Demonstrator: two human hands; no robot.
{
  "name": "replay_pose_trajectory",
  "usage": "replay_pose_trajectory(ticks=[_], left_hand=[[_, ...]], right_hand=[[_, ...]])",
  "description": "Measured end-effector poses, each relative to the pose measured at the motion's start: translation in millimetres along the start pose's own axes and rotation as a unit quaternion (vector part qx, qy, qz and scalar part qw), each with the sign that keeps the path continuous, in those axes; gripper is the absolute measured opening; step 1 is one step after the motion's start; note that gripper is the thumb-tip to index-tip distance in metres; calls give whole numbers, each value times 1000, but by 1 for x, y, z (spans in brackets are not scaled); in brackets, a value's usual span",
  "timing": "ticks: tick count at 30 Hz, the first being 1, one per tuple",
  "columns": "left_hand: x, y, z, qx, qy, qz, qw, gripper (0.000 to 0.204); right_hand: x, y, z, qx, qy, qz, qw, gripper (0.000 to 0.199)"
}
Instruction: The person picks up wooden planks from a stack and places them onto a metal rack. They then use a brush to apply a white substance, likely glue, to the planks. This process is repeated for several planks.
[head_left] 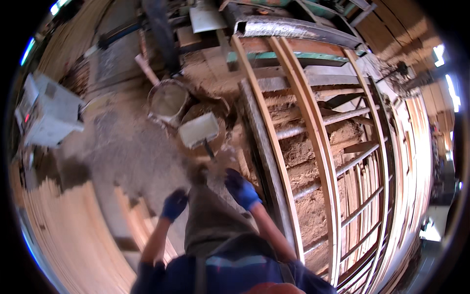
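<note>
My left hand (175, 204), in a blue and dark work glove, hangs beside my left leg. Its fingers are too smeared to read, and I see nothing held. On the other side, my right hand (242, 189) wears the same kind of glove; its fingers reach forward, apart from the frame beside it. Nothing shows in that hand. To its right, long pale wooden strips (313, 122) lie across a metal roller conveyor (353, 164). Ahead on the floor, a whitish rectangular pan with a dark handle (198, 131) rests near a round bucket (169, 100).
Stacked boards (73, 235) lie at the near left, with shorter wood pieces (139, 218) beside them. A grey-white cabinet (54, 110) stands farther left. Sawdust (306, 157) is heaped beneath the rollers. A metal machine beam (298, 29) crosses the conveyor's far end.
</note>
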State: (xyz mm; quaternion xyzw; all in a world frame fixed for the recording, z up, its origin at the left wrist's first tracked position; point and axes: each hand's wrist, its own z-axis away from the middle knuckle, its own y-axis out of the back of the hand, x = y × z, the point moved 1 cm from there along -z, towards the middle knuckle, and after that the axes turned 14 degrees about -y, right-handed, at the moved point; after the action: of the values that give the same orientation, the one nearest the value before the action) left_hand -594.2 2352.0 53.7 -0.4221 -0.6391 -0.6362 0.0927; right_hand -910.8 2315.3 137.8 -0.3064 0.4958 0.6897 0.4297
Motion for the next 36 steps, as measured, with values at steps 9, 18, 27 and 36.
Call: replay_pose_trajectory(ticks=[9,18,27,36], left_hand=[[-99,72,308,134,704,302,629,23],[-131,34,239,13,458,535,710,29],[-94,2,65,30,505,504,700,27],[-6,-55,191,-199,557,327,737,36]], right_hand=[[88,-149,-267,-5,-210,60,976,55],[-37,-75,-203,-12,-147,21,989,41],[-83,202,-20,85,46,-60,994,24],[14,349,60,232,-220,-219,922,17]])
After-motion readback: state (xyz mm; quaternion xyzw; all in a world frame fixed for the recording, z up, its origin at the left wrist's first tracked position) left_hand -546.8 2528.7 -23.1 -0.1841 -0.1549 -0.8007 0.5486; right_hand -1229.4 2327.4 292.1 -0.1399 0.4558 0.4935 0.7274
